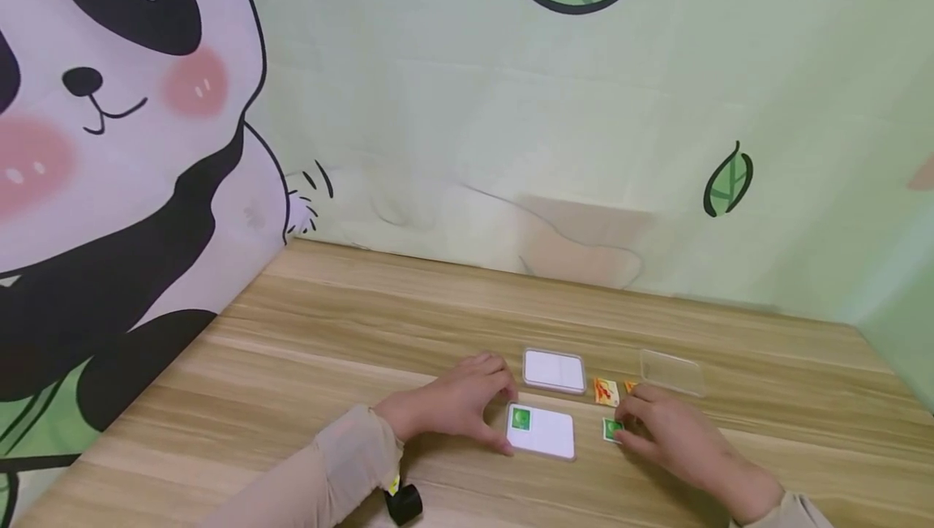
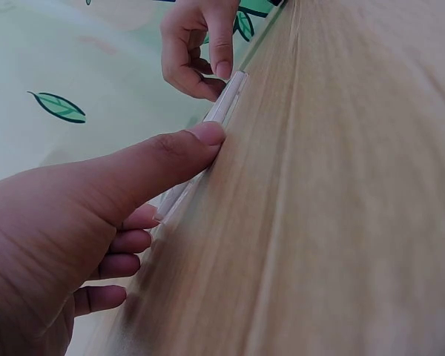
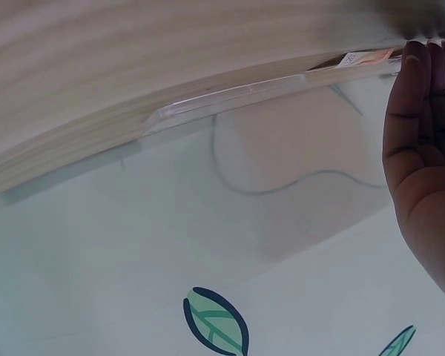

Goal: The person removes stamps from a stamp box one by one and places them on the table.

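A shallow white case (image 1: 550,435) lies on the table with a small green picture card (image 1: 521,418) in its upper left part. My left hand (image 1: 467,398) holds this case at its left side, thumb at the near corner and fingers at the far one; the left wrist view shows the thumb (image 2: 208,133) on the rim. To the right, my right hand (image 1: 674,435) pinches another small green card (image 1: 611,430) by its right edge, close over the table. The right wrist view shows the fingers (image 3: 419,96) pointing at the tabletop, their grip mostly hidden.
Behind lies a second white case (image 1: 554,371). An orange picture card (image 1: 606,392) lies beside it, and another orange card (image 1: 631,387) is partly covered by my right hand. A clear lid (image 1: 671,372) lies farther right. A black object (image 1: 404,504) sits beneath my left wrist.
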`<state>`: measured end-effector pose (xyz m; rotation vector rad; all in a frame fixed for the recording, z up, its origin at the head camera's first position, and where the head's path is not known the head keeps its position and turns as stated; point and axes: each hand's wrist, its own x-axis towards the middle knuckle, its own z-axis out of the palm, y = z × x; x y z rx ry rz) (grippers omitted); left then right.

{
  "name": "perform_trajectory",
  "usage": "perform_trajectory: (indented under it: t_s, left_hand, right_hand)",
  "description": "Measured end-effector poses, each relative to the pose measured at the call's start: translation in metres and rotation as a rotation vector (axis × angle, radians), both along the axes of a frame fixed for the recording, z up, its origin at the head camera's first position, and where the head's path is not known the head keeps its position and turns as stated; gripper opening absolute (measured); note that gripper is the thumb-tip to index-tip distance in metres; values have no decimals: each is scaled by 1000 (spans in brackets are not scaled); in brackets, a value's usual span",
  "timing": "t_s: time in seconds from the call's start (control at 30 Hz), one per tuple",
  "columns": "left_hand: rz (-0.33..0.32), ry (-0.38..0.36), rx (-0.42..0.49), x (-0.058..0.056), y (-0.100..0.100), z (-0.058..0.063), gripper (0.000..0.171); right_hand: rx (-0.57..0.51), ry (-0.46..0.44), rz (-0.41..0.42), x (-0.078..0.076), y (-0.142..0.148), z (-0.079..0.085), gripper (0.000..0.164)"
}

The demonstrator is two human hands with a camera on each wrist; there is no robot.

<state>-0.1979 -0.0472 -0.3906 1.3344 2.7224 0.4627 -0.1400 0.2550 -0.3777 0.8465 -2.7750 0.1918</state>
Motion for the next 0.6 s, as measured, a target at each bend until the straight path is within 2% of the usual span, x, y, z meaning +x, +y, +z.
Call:
perform_trajectory:
  t_s: [0.33, 0.6]
  left_hand:
    - [11, -12, -4, 2, 0, 3, 57]
    - [2, 2, 4, 1, -1, 1, 57]
  right_hand:
    - [-11, 0, -1, 0, -1, 1, 13]
    - [-52, 93, 53, 0, -8, 3, 14]
